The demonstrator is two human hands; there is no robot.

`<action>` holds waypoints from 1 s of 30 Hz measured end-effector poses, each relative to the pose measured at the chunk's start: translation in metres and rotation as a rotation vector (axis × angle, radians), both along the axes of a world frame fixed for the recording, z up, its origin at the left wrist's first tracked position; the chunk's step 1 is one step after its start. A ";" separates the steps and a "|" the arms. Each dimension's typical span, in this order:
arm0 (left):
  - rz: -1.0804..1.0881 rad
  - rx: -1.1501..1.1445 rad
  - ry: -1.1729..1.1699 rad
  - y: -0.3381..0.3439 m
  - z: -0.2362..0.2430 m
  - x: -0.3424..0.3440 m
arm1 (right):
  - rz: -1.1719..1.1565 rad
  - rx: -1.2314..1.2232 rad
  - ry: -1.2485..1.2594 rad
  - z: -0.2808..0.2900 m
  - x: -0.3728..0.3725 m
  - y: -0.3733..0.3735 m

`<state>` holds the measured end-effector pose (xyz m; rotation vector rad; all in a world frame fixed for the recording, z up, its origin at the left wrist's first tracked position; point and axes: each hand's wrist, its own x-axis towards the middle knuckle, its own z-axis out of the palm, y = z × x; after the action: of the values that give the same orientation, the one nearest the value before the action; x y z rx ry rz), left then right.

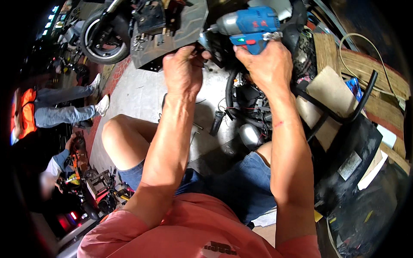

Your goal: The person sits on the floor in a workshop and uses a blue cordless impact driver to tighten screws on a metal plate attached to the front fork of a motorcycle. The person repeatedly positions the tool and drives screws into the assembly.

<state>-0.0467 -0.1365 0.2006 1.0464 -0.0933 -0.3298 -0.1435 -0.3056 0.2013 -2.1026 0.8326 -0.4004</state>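
Note:
My right hand (271, 64) grips a blue cordless impact driver (254, 21) by its handle. A small green light glows on the tool's side, and its nose points left toward the edge of a grey, ribbed footboard panel (189, 21). Under that panel's near edge, my left hand (184, 69) has its fingers curled together. Whatever lies between those fingertips is hidden. A black box-like part (150, 17) sits on the panel, with several small screws (138, 43) lying close by it.
A scooter wheel (105, 38) stands far left. Black hoses and wiring (249, 94) lie between my knees and the right-hand clutter. Wooden boards (327, 51) and a bent black tube (361, 99) are at right. A person in an orange vest (29, 112) is at left.

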 end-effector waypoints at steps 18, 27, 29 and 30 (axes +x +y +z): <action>0.175 0.722 -0.202 0.102 0.098 -0.012 | 0.147 0.502 -0.566 -0.036 0.010 0.006; 0.057 1.105 -0.700 0.137 0.110 0.125 | -0.042 0.192 -0.675 -0.034 0.010 -0.004; 0.067 1.159 -0.742 0.131 0.104 0.134 | -0.144 0.646 -0.628 -0.046 -0.003 -0.020; 0.089 1.202 -0.789 0.129 0.098 0.135 | -0.124 0.799 -0.609 -0.038 -0.008 -0.021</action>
<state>0.0886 -0.0070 0.2991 2.3262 -0.6050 0.1864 -0.1516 -0.3261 0.1631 -1.1024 0.6087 -0.6096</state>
